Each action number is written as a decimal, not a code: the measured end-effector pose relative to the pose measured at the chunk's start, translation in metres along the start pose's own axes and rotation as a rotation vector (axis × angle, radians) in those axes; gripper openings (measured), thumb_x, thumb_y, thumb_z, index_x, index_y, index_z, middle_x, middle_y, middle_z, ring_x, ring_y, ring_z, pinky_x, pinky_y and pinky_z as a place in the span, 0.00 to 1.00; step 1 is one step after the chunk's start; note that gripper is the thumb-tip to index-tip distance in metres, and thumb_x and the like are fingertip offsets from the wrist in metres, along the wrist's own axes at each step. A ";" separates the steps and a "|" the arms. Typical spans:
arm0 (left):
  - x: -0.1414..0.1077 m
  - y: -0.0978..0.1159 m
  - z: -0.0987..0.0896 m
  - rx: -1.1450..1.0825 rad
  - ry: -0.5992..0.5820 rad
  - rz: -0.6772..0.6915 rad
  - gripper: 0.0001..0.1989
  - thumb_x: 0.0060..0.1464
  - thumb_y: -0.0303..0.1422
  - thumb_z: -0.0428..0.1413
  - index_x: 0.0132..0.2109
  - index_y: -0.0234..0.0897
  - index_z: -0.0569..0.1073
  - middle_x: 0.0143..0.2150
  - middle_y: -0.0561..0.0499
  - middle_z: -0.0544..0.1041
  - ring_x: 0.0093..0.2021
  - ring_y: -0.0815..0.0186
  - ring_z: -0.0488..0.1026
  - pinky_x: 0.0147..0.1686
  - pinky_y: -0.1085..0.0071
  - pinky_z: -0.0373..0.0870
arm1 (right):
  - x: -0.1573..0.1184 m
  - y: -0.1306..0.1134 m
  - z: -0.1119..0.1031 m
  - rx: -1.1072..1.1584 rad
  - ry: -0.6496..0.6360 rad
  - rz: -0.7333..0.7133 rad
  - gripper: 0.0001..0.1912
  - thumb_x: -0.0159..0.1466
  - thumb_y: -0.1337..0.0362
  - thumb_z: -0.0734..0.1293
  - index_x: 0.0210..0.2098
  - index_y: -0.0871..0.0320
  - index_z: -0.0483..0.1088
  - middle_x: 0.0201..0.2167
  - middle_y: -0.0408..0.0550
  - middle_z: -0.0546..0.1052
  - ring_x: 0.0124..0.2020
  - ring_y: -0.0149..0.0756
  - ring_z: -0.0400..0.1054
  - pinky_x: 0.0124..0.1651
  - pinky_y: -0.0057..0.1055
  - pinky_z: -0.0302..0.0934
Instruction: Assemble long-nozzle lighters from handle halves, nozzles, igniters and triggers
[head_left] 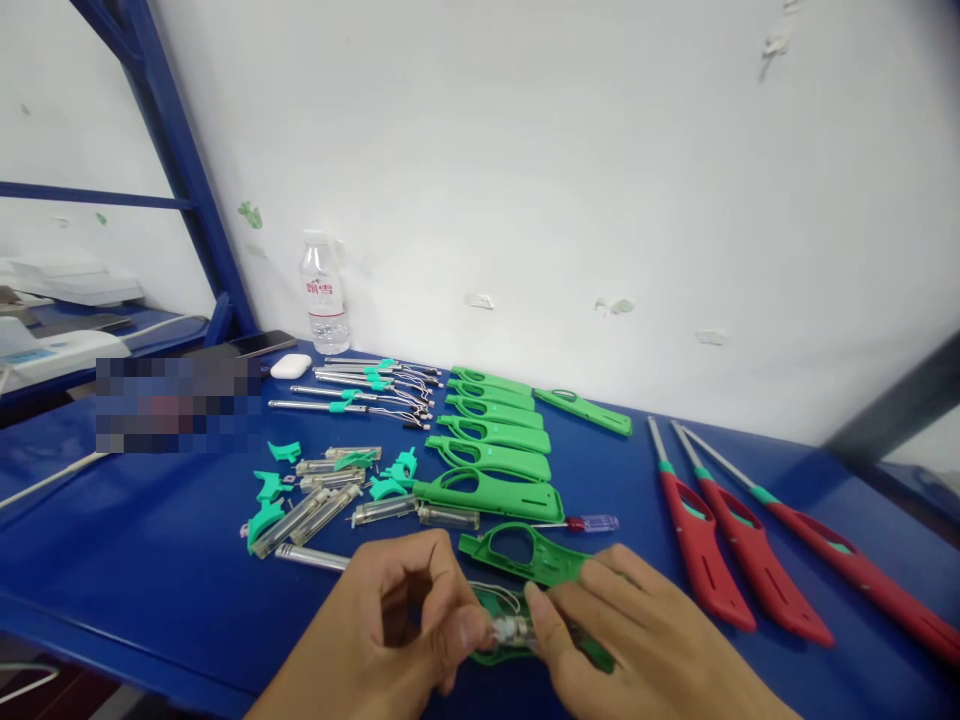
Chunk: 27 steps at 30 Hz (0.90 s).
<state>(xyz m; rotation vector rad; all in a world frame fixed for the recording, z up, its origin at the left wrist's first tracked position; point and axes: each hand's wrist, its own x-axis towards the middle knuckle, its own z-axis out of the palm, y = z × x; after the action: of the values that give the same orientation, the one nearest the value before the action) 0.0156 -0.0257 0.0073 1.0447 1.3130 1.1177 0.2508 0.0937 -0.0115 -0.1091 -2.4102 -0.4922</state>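
Observation:
My left hand (397,610) is closed, thumb and fingertip pinched at the valve end of a clear fuel tank (514,632). Whatever lies inside that pinch is hidden. My right hand (630,630) curls over the other end of the tank, which lies in a green lighter half-shell (489,600) mostly covered by my hands. Thin white wires (502,592) loop out between the hands. A silver barrel tube (311,556) reaches out leftward from under my left hand. Just beyond my right hand's fingers rests another green half-shell (555,560).
Several green shells (491,457) line up behind the hands. Loose fuel tanks (326,512), teal triggers (270,520) and wired metal tubes (352,405) lie left. A screwdriver (596,523) is near the shells; three red lighters (705,560) lie right. A bottle (324,300) stands by the wall.

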 end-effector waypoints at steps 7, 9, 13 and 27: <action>0.013 -0.014 -0.016 0.489 0.165 0.386 0.07 0.77 0.40 0.62 0.51 0.49 0.85 0.48 0.54 0.89 0.44 0.62 0.86 0.39 0.72 0.78 | -0.001 0.016 -0.004 0.136 -0.055 0.213 0.24 0.81 0.79 0.56 0.68 0.56 0.70 0.40 0.44 0.86 0.36 0.38 0.82 0.39 0.33 0.72; 0.016 -0.019 -0.025 0.705 0.184 0.546 0.11 0.77 0.34 0.58 0.52 0.53 0.87 0.49 0.56 0.89 0.48 0.61 0.86 0.46 0.70 0.79 | -0.002 0.015 -0.003 0.140 -0.060 0.262 0.22 0.80 0.79 0.55 0.64 0.54 0.69 0.41 0.44 0.86 0.38 0.38 0.84 0.40 0.32 0.74; 0.020 -0.022 -0.034 0.951 0.173 0.758 0.17 0.77 0.25 0.55 0.53 0.51 0.87 0.48 0.55 0.88 0.47 0.60 0.84 0.49 0.67 0.78 | 0.001 0.009 -0.008 0.181 -0.117 0.307 0.11 0.86 0.70 0.57 0.56 0.51 0.68 0.41 0.44 0.86 0.39 0.39 0.87 0.49 0.35 0.79; 0.025 -0.038 -0.029 1.230 0.070 0.909 0.18 0.75 0.19 0.52 0.53 0.46 0.81 0.49 0.48 0.84 0.46 0.56 0.80 0.50 0.63 0.84 | -0.012 0.012 0.003 0.266 -0.289 0.233 0.19 0.69 0.81 0.66 0.49 0.49 0.74 0.39 0.39 0.84 0.39 0.40 0.81 0.53 0.38 0.71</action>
<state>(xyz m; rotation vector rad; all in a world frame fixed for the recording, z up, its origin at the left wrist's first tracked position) -0.0135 -0.0097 -0.0345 2.7125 1.6269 0.8709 0.2609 0.1066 -0.0169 -0.3606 -2.6746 -0.0487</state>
